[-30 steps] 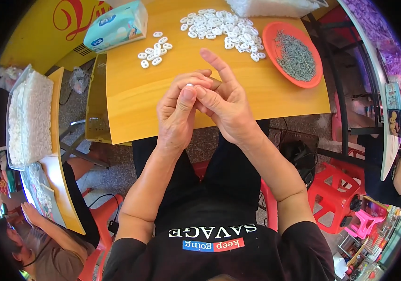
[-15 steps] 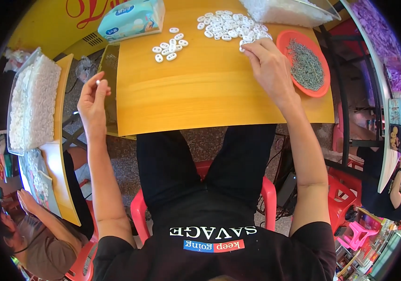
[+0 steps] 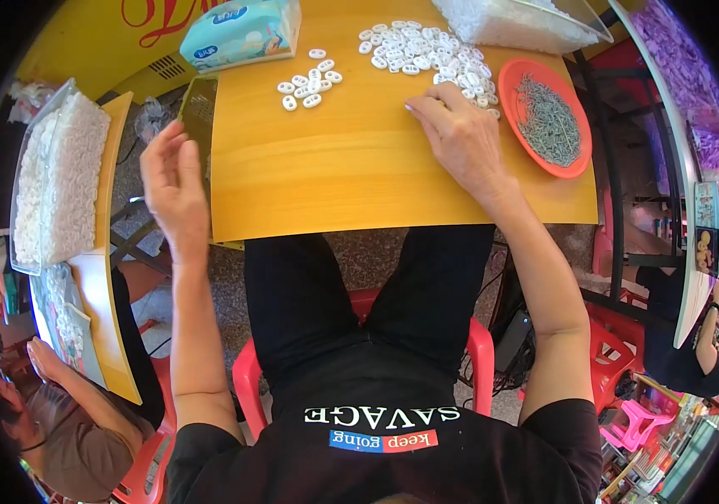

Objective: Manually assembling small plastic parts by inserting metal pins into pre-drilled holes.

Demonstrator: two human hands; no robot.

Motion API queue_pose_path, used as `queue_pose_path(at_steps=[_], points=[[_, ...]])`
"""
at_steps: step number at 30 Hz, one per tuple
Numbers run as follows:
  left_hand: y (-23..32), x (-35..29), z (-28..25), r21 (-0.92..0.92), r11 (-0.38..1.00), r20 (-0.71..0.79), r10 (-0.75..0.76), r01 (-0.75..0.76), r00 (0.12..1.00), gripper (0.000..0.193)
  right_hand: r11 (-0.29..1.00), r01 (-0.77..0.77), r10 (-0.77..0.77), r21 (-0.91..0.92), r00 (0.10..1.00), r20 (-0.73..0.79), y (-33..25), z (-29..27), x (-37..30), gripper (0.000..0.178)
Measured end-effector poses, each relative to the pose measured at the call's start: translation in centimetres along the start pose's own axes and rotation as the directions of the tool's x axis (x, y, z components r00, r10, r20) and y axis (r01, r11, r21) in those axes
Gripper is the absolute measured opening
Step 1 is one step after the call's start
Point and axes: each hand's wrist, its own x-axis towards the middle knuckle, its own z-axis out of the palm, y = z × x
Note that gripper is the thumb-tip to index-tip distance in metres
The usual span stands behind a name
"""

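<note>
My left hand [image 3: 175, 185] is raised just off the table's left edge, its thumb and fingers apart, with nothing seen in it. Over the table my right hand [image 3: 464, 139] pinches a white oval piece, of which only a small bit shows at the fingertips. Behind that hand spreads a large pile of white oval pieces [image 3: 431, 49] with holes in them. A smaller group of the same white pieces [image 3: 301, 91] lies farther left on the table. Beside my right hand sits a red-orange plate [image 3: 508, 88] heaped with thin grey metal screws or pins [image 3: 549, 126].
The yellow table [image 3: 317, 185] carries a blue tissue pack [image 3: 242, 38] and a clear bin of white parts [image 3: 527, 25] at its back. Another clear bin [image 3: 57, 181] stands on a side table at left. A person [image 3: 82, 428] sits at lower left; another is at far right.
My left hand has opened, and the small white piece between its fingers no longer shows. My right hand has drawn left and nearer, away from the pile, with a white piece in its fingertips.
</note>
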Motion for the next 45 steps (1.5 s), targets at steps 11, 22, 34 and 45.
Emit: queue_pose_path(at_steps=[11, 22, 34, 45], points=[[7.2, -1.7, 10.9, -0.174, 0.984, 0.391, 0.095, -0.027, 0.915, 0.015, 0.929, -0.205, 0.223, 0.309, 0.974, -0.026, 0.6, -1.6, 1.1, 0.016], [4.8, 0.9, 13.5, 0.284, 0.787, 0.631, 0.277, -0.549, 0.724, 0.019, 0.955, -0.242, 0.262, -0.174, 0.959, 0.106, 1.8, -4.7, 0.2, 0.016], [7.6, -3.2, 12.2, 0.071, 0.928, 0.492, 0.286, -0.365, 0.822, 0.025, 0.976, -0.16, 0.186, -0.147, 0.965, 0.184, -0.8, -3.4, -1.3, 0.022], [7.0, -4.7, 12.3, 0.03, 0.957, 0.464, 0.242, -0.288, 0.852, 0.014, 0.971, -0.237, 0.237, -0.012, 0.969, 0.064, -1.6, -2.3, -0.8, 0.015]])
